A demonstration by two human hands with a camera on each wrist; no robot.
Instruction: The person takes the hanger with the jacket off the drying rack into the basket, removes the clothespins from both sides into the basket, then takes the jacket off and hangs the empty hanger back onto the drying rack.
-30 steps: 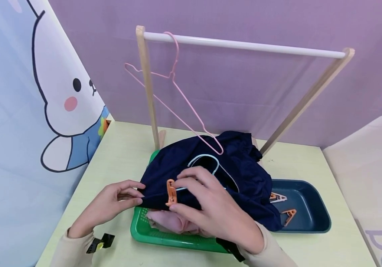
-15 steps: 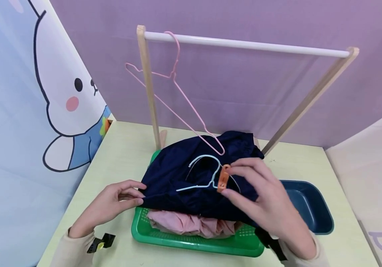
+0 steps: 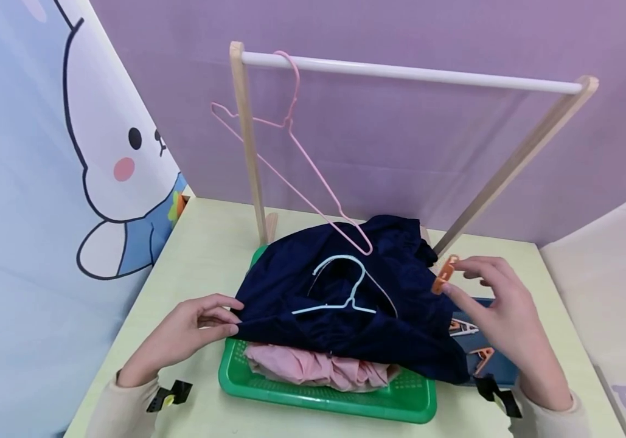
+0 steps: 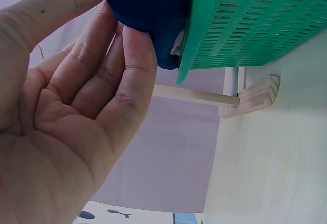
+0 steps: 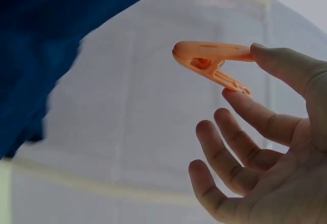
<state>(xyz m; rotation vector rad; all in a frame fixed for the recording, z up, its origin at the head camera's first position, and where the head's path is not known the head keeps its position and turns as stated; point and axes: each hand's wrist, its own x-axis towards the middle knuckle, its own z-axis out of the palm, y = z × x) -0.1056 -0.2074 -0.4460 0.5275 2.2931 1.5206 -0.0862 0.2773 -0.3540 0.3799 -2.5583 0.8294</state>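
Observation:
A dark navy garment lies over a green basket, with a light blue hanger at its neck opening. My left hand pinches the garment's left edge between thumb and fingers; the left wrist view shows the navy cloth at the fingertips. To the right of the garment, my right hand holds an orange clothespin in the air. In the right wrist view thumb and index finger pinch the handles of that clothespin, and the other fingers are spread loosely.
Pink cloth lies in the basket under the garment. A dark blue tray with a white and orange clothespin and an orange one stands at right. Behind rises a rack with a white rod, bearing a pink hanger.
My right hand has carried the orange clothespin rightward, from the garment's left front to above the tray's near side. The left hand stays at the garment's left edge.

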